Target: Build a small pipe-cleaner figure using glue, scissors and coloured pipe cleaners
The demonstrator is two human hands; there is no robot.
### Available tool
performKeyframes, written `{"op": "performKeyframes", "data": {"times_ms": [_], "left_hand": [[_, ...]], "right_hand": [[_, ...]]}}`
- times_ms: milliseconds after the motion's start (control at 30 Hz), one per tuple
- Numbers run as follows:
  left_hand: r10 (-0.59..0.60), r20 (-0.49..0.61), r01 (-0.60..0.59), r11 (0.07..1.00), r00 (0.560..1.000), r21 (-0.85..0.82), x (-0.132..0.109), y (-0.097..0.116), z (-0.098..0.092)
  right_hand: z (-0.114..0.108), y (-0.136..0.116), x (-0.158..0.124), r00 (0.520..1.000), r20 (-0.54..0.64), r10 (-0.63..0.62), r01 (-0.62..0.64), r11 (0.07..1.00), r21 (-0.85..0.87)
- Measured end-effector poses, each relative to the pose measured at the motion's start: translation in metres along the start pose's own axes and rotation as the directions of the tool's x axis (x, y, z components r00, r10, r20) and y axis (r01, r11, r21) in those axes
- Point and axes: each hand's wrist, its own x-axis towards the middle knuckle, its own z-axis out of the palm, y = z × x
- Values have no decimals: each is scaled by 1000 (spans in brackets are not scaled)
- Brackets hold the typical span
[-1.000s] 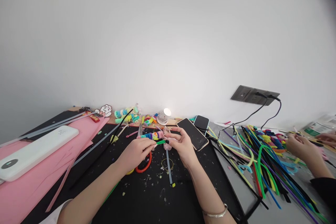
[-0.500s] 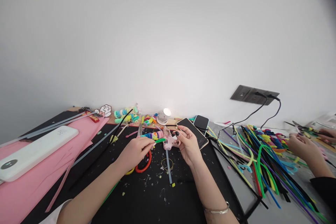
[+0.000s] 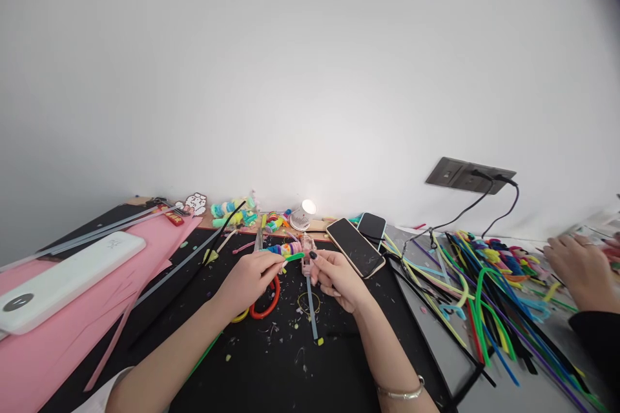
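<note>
My left hand (image 3: 249, 281) is closed in a pinch on a green pipe cleaner piece (image 3: 293, 257), beside a coiled multicolour pipe cleaner roll (image 3: 283, 249). My right hand (image 3: 338, 278) is wrapped round a small pink glue gun (image 3: 307, 259), whose pale glue stick (image 3: 311, 306) trails back over the black mat (image 3: 271, 361). The gun's tip is close to the green piece. Orange-handled scissors (image 3: 266, 300) lie under my left hand.
Two phones (image 3: 356, 246) lie beyond my right hand. A heap of coloured pipe cleaners (image 3: 489, 290) covers the right side, where another person's hand (image 3: 584, 271) works. A white power bank (image 3: 62, 281) rests on pink foam sheets (image 3: 58, 335) at left. Coiled pieces (image 3: 232, 210) line the wall.
My right hand drew back from the green piece, took hold of the pink glue gun and turned it upright. The other person's hand moved further right.
</note>
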Motion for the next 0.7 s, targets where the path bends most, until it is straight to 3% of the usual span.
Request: {"op": "performKeyframes", "data": {"times_ms": [100, 167, 300, 400, 500, 700], "left_hand": [[5, -8, -5, 1000, 1000, -1, 0, 0, 0], [4, -8, -4, 1000, 1000, -2, 0, 0, 0], [2, -11, -2, 1000, 1000, -8, 0, 2, -2], [4, -17, -4, 1000, 1000, -5, 1, 2, -1], [5, -18, -5, 1000, 1000, -12, 1, 2, -1], [-24, 0, 24, 999, 1000, -35, -1, 4, -2]], "right_hand": [[-1, 0, -1, 998, 60, 17, -16, 1000, -27], [-1, 0, -1, 998, 48, -44, 42, 998, 36], [0, -2, 1, 974, -56, -219, 226, 950, 215], [0, -3, 2, 957, -141, -256, 286, 914, 287], [1, -6, 2, 959, -138, -247, 281, 893, 352], [3, -11, -2, 979, -13, -202, 189, 890, 415]]}}
